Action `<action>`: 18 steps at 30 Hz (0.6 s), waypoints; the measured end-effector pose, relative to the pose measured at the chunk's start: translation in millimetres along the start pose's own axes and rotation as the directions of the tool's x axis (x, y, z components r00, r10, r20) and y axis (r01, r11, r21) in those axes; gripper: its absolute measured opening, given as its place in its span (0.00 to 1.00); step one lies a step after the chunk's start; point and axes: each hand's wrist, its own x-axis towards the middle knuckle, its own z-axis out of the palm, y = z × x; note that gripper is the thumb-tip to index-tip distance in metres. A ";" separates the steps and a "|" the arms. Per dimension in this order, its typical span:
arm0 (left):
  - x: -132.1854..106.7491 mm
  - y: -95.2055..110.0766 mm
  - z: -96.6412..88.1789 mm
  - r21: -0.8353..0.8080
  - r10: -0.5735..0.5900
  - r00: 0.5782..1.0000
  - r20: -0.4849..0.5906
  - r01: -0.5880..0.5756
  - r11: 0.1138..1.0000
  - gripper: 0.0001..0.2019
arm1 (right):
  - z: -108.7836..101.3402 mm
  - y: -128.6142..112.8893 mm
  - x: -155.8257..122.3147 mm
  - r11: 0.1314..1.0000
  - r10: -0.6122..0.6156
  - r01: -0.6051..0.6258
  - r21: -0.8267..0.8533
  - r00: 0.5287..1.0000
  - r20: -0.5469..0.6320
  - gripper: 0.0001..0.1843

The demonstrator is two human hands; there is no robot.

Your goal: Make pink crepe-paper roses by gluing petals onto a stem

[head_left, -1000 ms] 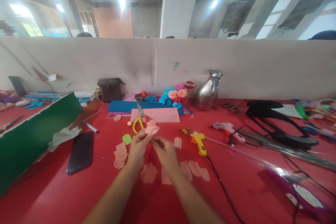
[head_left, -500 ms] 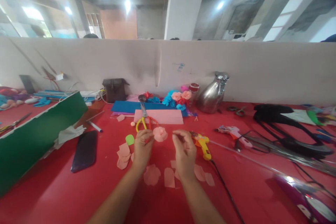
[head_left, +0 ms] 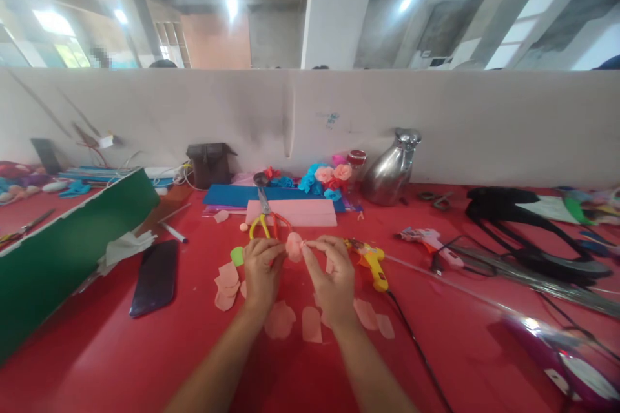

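Note:
Both hands are raised over the red table (head_left: 97,361) and meet at a small pink paper flower (head_left: 293,246). My left hand (head_left: 260,271) pinches the flower from the left, fingers closed round it. My right hand (head_left: 329,274) pinches its right edge with thumb and forefinger. Several cut pink paper petals (head_left: 278,321) lie on the table below and beside the hands. A yellow glue gun (head_left: 371,260) lies just right of my right hand. Yellow-handled scissors (head_left: 261,216) rest behind the flower on a folded pink sheet (head_left: 310,211).
A dark phone (head_left: 154,277) and a green board (head_left: 62,251) lie at the left. A steel jug (head_left: 390,168), finished paper flowers (head_left: 327,177) and a brown box (head_left: 209,164) stand by the back partition. A second glue gun (head_left: 426,240), wires and black straps (head_left: 527,232) cover the right.
My right hand moved away to the right half a second ago, and has now come back to pinch the pink flower that my left hand kept holding.

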 end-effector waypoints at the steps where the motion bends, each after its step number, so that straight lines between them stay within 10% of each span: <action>1: -0.2 0.2 -0.2 0.018 0.012 1.000 0.003 -0.012 1.000 0.07 | -0.1 0.0 -0.6 0.999 -0.016 0.016 -0.029 1.000 0.010 0.05; 9: -4.6 -2.2 4.0 0.071 -0.004 0.996 -0.092 0.011 0.997 0.16 | -29.4 -7.4 24.4 0.957 -0.179 0.150 -0.250 0.979 -0.098 0.07; 14: -10.5 -0.9 9.2 0.015 -0.126 0.989 -0.073 0.127 0.992 0.18 | -69.4 -11.1 117.1 0.899 -0.326 0.152 -0.410 0.857 -0.398 0.12; 18: -18.1 -4.3 15.4 0.045 -0.083 0.996 -0.030 0.085 0.995 0.22 | -73.1 9.1 200.8 0.691 -0.528 0.256 -0.676 0.817 -0.230 0.11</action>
